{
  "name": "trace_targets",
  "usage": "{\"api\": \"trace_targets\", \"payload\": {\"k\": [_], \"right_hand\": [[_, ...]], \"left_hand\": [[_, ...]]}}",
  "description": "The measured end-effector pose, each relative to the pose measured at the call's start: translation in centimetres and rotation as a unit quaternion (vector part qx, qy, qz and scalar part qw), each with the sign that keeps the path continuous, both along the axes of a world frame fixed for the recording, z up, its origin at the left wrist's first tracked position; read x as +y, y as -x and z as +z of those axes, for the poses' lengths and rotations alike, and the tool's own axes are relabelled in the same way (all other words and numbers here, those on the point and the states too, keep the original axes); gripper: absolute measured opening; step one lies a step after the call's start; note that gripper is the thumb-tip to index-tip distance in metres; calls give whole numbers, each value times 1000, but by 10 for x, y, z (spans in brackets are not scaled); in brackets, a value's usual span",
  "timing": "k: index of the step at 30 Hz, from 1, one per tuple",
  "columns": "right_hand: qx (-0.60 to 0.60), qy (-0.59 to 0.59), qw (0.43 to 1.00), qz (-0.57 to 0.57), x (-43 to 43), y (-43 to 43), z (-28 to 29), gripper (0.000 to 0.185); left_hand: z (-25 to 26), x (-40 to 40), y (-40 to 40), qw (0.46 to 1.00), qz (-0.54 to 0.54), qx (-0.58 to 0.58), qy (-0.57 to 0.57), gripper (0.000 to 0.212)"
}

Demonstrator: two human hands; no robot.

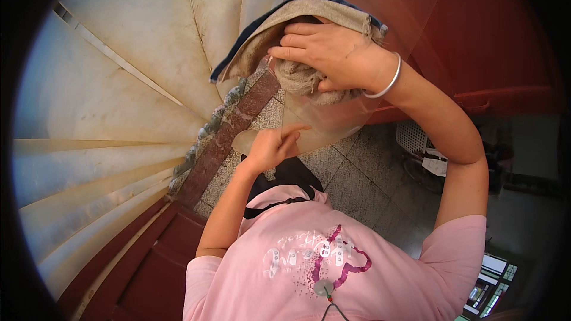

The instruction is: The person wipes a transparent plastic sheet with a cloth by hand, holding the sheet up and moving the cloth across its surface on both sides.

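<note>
My right hand (334, 53), with a silver bangle at the wrist, holds a beige cloth (303, 76) with a dark blue edge. The cloth is bunched under the palm and lies against a clear plastic curtain strip (330, 118). Its far side stands up in an arch beyond my fingers. Lower down, my left hand (274, 147) grips the strip near its bottom end, the index finger showing along the plastic. The end of the strip curves out on both sides of that hand.
Yellowed plastic curtain strips (134, 71) hang at the left. A red door panel (490, 44) stands at the right, a dark red one (151, 267) at lower left. Below are a dark red sill (223, 138) and speckled floor tiles (357, 183). A white perforated basket (410, 136) sits at right.
</note>
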State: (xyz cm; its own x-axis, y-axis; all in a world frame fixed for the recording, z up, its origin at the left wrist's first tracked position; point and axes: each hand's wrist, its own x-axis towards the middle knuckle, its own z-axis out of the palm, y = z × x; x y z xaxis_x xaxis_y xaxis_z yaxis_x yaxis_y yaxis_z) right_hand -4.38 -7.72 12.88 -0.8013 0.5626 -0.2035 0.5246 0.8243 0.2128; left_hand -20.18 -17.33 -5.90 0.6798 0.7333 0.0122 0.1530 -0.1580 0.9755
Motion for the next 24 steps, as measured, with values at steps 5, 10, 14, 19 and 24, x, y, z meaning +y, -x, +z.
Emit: {"api": "trace_targets", "payload": {"k": [5,10,14,19,24], "right_hand": [[-302,83,947,-79,28,27,-7,21],[-338,138,931,-22,24,36,-7,13],[-226,8,974,-14,69,12,58,11],[-296,-37,953,-45,92,9,90,10],[-297,33,953,-60,61,46,41,12]], "left_hand": [[-4,5,-7,1000,-6,-12,-8,22],[-9,-3,-9,999,5,-23,-28,21],[-4,-2,2,998,51,-39,21,21],[-4,7,12,997,64,-28,-27,21],[-13,6,18,999,39,-18,0,21]]}}
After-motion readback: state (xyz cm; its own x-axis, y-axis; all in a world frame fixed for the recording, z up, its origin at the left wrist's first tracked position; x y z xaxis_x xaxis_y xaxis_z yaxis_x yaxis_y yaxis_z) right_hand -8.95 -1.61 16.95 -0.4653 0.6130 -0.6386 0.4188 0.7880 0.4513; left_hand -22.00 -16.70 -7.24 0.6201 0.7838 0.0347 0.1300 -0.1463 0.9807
